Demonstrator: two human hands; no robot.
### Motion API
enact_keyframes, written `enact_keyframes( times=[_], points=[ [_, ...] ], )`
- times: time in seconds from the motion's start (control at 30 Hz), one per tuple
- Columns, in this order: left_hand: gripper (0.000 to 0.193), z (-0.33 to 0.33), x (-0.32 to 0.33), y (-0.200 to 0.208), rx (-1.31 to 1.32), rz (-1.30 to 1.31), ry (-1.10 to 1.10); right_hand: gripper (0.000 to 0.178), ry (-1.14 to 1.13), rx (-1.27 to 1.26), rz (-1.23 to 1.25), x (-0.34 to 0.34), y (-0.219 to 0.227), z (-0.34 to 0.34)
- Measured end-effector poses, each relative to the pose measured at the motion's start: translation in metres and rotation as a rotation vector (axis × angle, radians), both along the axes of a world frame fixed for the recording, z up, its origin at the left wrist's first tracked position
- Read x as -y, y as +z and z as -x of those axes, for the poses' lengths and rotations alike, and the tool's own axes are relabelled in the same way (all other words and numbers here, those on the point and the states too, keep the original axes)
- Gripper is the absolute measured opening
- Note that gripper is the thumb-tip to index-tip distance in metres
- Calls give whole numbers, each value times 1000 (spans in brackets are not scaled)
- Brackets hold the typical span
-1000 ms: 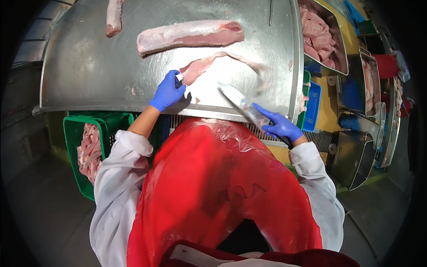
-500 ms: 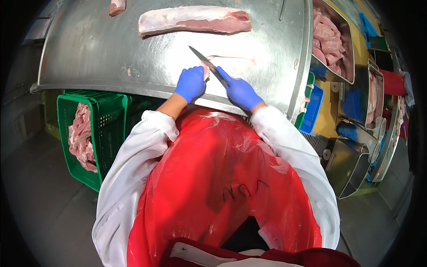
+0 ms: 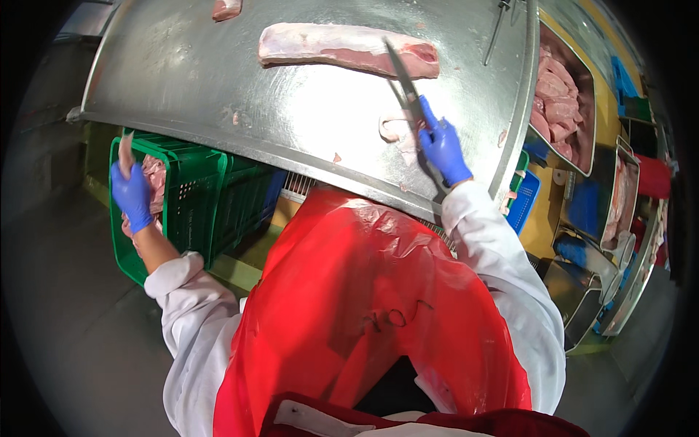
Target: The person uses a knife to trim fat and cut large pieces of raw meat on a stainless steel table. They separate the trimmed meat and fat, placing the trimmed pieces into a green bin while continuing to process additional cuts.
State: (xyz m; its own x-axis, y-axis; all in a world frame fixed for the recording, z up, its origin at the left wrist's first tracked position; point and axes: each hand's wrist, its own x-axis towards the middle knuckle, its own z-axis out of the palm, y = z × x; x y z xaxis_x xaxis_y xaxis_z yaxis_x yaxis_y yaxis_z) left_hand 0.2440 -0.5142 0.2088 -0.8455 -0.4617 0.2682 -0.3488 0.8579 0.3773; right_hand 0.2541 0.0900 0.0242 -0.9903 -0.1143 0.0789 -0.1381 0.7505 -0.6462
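My right hand [image 3: 445,151], gloved in blue, grips a knife [image 3: 401,73] above the steel table. Its blade points away from me, and the tip overlaps the right end of a long pork loin [image 3: 331,49] with a white fat side. Beside the knife hand, a thin pale trimming [image 3: 395,130] lies on the metal. Far to the left, my left hand [image 3: 132,195] is closed round a small strip of meat [image 3: 126,155] over the green crate [image 3: 191,178]. Meat trimmings [image 3: 154,177] fill part of that crate, partly hidden by the hand.
The steel table [image 3: 182,80] has a raised front edge. At its right stands a metal tub [image 3: 587,149] of meat pieces, with a blue crate [image 3: 526,202] below. A steel rod [image 3: 496,33] and another meat piece [image 3: 226,9] lie toward the far side.
My left hand has swung from the table to the green crate, carrying the meat strip. My right hand has moved right and turned the knife to point away. The view has shifted slightly.
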Motion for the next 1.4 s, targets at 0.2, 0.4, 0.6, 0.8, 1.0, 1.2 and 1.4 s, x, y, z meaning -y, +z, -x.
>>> enact_keyframes(
  times=[0.2,0.4,0.6,0.8,1.0,1.2,1.4],
  points=[
    [54,-56,72,-24,136,562,182,67,-170,190,322,35,-31,11],
    [48,31,-68,-67,-134,219,-388,73,-265,190,340,16,-31,-32],
    [37,52,-402,-172,122,-106,-1607,83,-708,-1,733,-60,17,-66],
    [14,60,-483,-244,442,-372,-1673,85,-933,-267,703,-134,62,-148],
    [15,81,-535,-122,803,-713,-1423,86,-1259,-478,664,-170,116,-258],
    [18,60,-641,-13,270,-675,-1794,83,-1372,-609,674,-189,135,-293],
    [50,12,-683,-100,261,-744,-1895,81,-1183,-551,644,-178,134,-220]
  ],
)
